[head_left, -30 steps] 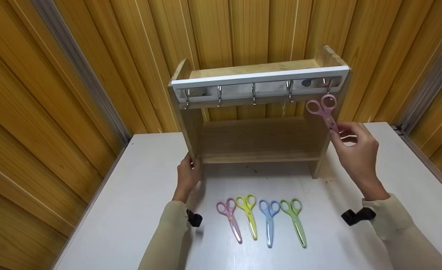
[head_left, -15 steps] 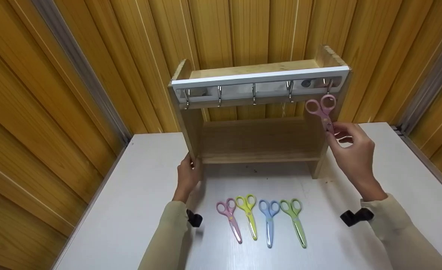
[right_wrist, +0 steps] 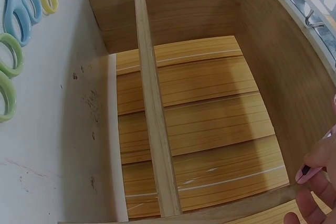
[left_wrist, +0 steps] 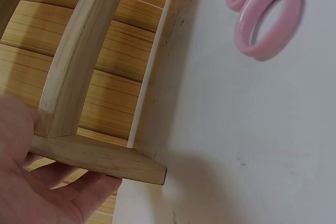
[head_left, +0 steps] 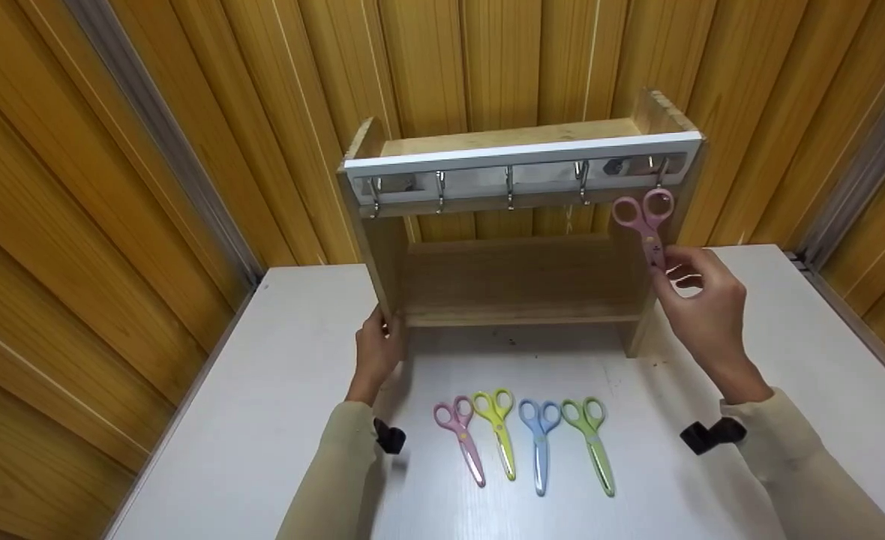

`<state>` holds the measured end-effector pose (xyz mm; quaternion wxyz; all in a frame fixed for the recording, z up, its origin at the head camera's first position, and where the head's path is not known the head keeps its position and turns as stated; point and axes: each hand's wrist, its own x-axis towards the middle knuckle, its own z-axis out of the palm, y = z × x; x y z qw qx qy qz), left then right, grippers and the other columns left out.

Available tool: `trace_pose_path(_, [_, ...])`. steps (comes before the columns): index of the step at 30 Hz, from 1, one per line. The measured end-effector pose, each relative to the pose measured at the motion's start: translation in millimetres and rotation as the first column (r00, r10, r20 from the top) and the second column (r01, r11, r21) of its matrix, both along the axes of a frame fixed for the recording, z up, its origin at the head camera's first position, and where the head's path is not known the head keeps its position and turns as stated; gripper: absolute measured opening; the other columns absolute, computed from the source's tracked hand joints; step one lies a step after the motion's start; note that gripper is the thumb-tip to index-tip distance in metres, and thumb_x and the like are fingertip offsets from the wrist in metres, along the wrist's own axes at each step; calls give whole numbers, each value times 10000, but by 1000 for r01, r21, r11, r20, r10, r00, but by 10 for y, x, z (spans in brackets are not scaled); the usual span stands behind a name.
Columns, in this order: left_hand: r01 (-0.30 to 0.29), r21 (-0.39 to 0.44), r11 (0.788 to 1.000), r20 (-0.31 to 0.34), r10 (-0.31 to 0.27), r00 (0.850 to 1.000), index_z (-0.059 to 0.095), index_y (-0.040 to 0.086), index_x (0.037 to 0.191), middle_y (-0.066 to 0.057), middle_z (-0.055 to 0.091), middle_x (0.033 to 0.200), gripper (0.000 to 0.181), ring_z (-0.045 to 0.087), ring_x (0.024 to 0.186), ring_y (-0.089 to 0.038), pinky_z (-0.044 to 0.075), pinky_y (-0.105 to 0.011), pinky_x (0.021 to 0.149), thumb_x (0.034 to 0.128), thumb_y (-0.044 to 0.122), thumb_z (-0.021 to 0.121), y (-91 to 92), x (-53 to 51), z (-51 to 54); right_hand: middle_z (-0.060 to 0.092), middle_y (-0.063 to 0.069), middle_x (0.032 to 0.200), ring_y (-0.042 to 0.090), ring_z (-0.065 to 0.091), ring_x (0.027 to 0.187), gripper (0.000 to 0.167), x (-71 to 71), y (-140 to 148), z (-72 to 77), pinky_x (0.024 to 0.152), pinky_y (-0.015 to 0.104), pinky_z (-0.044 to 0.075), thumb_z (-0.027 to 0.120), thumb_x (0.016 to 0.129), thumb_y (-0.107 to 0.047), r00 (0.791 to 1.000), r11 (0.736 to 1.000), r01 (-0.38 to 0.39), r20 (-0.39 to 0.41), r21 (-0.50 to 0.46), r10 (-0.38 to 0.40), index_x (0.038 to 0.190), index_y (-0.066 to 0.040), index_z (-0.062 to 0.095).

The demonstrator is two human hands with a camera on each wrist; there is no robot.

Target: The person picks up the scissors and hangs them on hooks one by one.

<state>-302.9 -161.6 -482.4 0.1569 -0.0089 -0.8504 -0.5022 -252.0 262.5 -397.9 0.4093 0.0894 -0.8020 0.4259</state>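
My right hand [head_left: 705,315] pinches a pair of pink scissors [head_left: 650,234] by the blade end, handles up. One finger loop meets the lower tip of the rightmost metal hook [head_left: 661,174]; whether the loop is over it I cannot tell. In the right wrist view, the blade tip [right_wrist: 304,174] pokes out between thumb and fingers. The hook strip runs along the top of a wooden rack [head_left: 517,289]. Low on the rack's left side, my left hand [head_left: 376,352] grips the side panel, its fingers curled round behind the wood [left_wrist: 100,158] in the left wrist view.
In front of the rack, a second pair of pink scissors [head_left: 466,442] lies beside yellow [head_left: 501,435], blue [head_left: 540,450] and green [head_left: 596,450] pairs on the white table [head_left: 277,420]. Several more hooks [head_left: 508,187] bear nothing. Wood-patterned walls [head_left: 487,60] stand close behind and at the sides.
My right hand has shifted slightly left, swinging the blade end of the pink scissors left so they stand more upright. The loop stays at the hook. The left hand and rack are still.
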Motion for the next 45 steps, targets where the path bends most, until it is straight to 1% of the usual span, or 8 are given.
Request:
trace_pose_path(9, [-1, -2, 1000, -16, 1, 1000, 510, 5, 1479, -225, 635, 1358, 435, 687, 1131, -329, 564, -463, 907, 1076, 169, 508, 0, -2, 5, 709, 94, 1004, -27, 571, 849, 229, 7, 9, -8, 759, 113, 440, 743, 913, -27, 1000, 1000, -5, -2, 6, 5, 1141, -16, 733])
trace_pose_path(13, [-1, -5, 1000, -28, 1, 1000, 522, 1, 1466, -222, 643, 1346, 425, 694, 1115, -320, 571, -455, 890, 1073, 162, 512, -5, -1, -2, 709, 95, 999, -23, 573, 846, 225, 2, 11, -11, 758, 110, 439, 742, 911, -23, 1000, 1000, -10, -9, 8, 10, 1136, -14, 733])
trace_pose_path(17, [4, -6, 1000, -17, -4, 1000, 503, 12, 1488, -215, 629, 1371, 438, 678, 1139, -331, 567, -464, 899, 1073, 152, 504, -8, 4, -4, 709, 100, 994, -11, 575, 850, 223, -7, 10, -22, 760, 102, 434, 745, 906, -22, 1000, 1000, -11, -13, 5, 11, 1129, -22, 738])
trace_pose_path(21, [4, -6, 1000, 5, -4, 1000, 468, 21, 1519, -208, 596, 1419, 459, 651, 1195, -339, 554, -472, 937, 1074, 133, 493, -7, 6, -6, 711, 96, 1005, -1, 570, 868, 228, -7, 9, -33, 765, 111, 434, 755, 909, -42, 1000, 1000, -8, 4, 2, 8, 1137, -38, 741])
trace_pose_path(28, [-1, -11, 1000, 2, 1, 1000, 476, 8, 1509, -219, 608, 1399, 455, 653, 1194, -335, 552, -471, 940, 1070, 122, 499, -2, 14, 1, 715, 92, 1034, 3, 564, 883, 247, -1, 6, -39, 774, 141, 451, 767, 911, -60, 1000, 1000, -7, 24, 5, 7, 1155, -43, 736])
trace_pose_path(35, [-6, -1, 1000, 29, 6, 1000, 469, 33, 1523, -195, 588, 1436, 465, 648, 1204, -318, 548, -470, 948, 1078, 165, 502, -12, 32, 24, 703, 101, 1032, 104, 586, 888, 265, 12, 5, -58, 778, 123, 447, 750, 920, -53, 1000, 999, -17, 18, 48, 16, 1182, -26, 719])
trace_pose_path(40, [2, 10, 1000, 42, -2, 999, 460, 41, 1529, -187, 577, 1452, 468, 645, 1203, -310, 549, -461, 945, 1085, 184, 497, -14, 19, 19, 686, 108, 1059, 74, 578, 892, 350, 48, 46, -88, 765, 99, 440, 760, 912, -65, 1000, 996, -12, 16, 90, 10, 1252, -31, 682])
trace_pose_path(45, [6, 9, 1000, 17, -6, 1000, 481, 21, 1508, -199, 597, 1422, 456, 652, 1185, -306, 558, -460, 921, 1082, 179, 507, -12, 7, 2, 650, 139, 1093, 103, 565, 888, 545, 193, 61, -168, 767, 63, 405, 773, 887, -38, 999, 993, 5, 39, 120, -10, 1401, -82, 596])
